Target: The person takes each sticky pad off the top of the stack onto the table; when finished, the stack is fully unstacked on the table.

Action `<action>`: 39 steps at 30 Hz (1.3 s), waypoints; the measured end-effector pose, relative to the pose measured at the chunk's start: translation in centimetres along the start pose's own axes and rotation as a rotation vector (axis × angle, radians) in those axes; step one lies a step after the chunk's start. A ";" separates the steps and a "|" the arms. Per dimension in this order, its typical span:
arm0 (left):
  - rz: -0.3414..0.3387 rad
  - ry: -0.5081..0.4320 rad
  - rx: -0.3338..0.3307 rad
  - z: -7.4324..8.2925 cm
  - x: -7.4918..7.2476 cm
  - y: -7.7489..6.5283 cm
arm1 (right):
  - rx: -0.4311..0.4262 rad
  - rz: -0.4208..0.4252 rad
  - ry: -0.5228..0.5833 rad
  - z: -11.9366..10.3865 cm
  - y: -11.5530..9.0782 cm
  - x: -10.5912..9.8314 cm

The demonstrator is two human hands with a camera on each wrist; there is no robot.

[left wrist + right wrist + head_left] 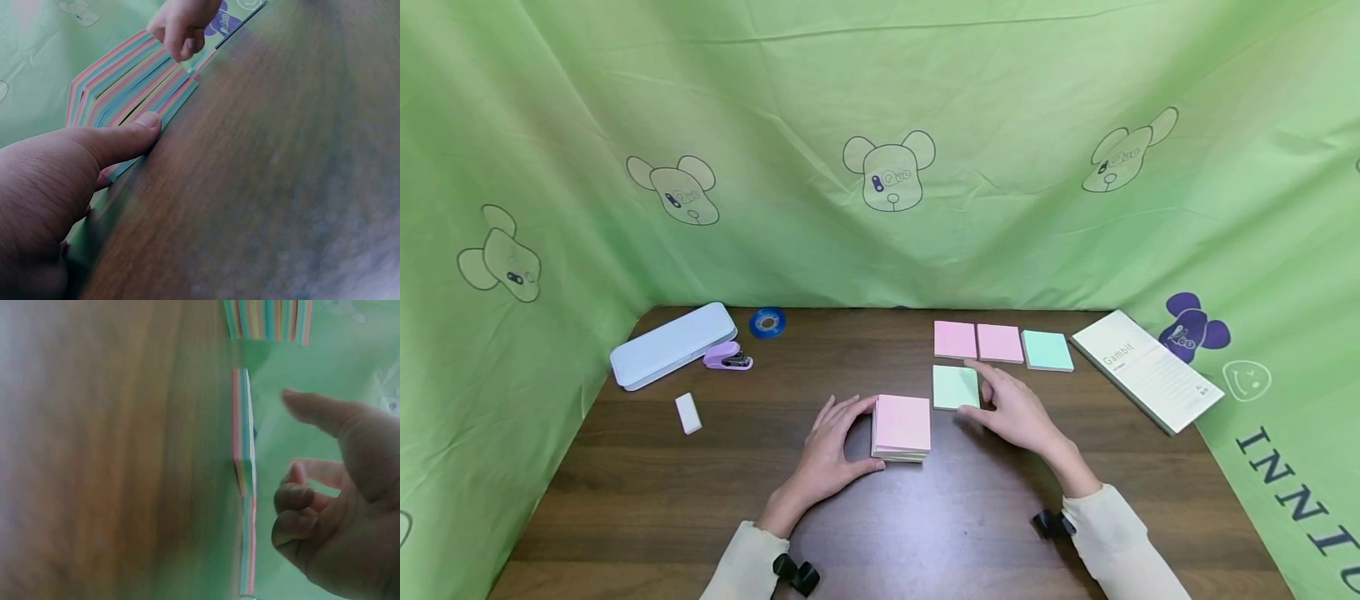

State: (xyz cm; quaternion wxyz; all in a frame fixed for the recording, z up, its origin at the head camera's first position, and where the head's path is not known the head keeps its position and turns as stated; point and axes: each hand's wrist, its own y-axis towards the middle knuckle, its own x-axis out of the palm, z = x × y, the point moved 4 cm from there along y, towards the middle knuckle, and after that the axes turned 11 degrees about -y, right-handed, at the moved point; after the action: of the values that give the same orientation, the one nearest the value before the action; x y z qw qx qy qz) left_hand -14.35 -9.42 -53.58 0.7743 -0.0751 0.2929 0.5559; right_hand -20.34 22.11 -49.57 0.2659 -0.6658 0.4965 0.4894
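Around mid-worktop (625, 483), my left hand (831, 457) grips the stack (902, 422); at its two o'clock, my right hand (1018, 410) has fingers spread beside the green pad (955, 387). Most pads look stacked; that one and three others (999, 343) remain off.

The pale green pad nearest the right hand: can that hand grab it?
Probably yes: the right hand looks empty and is right by the pale green pad, with nothing seen blocking the way.

Stapler (722, 357) left of note stack (902, 425), notebook (1148, 372) right.
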 end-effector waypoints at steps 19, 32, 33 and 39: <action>0.004 0.008 0.008 -0.1 0.0 0.0 | -0.135 -0.013 0.164 -7.0 -1.4 0.8; 0.000 -0.005 0.013 0.1 0.0 0.0 | -0.144 -0.031 0.194 -7.7 -1.0 2.2; 0.001 -0.007 0.010 0.1 -0.1 0.0 | -0.144 -0.032 0.202 -7.7 -0.9 2.2; 0.002 -0.003 0.010 0.0 0.0 -0.1 | -0.141 -0.044 0.301 -7.3 -0.9 2.2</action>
State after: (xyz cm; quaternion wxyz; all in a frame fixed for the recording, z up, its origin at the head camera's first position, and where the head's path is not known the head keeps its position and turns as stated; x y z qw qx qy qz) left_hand -14.29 -9.47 -53.56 0.7746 -0.0701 0.2943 0.5554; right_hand -16.61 15.49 -48.91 0.1518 -0.7595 0.4803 0.4117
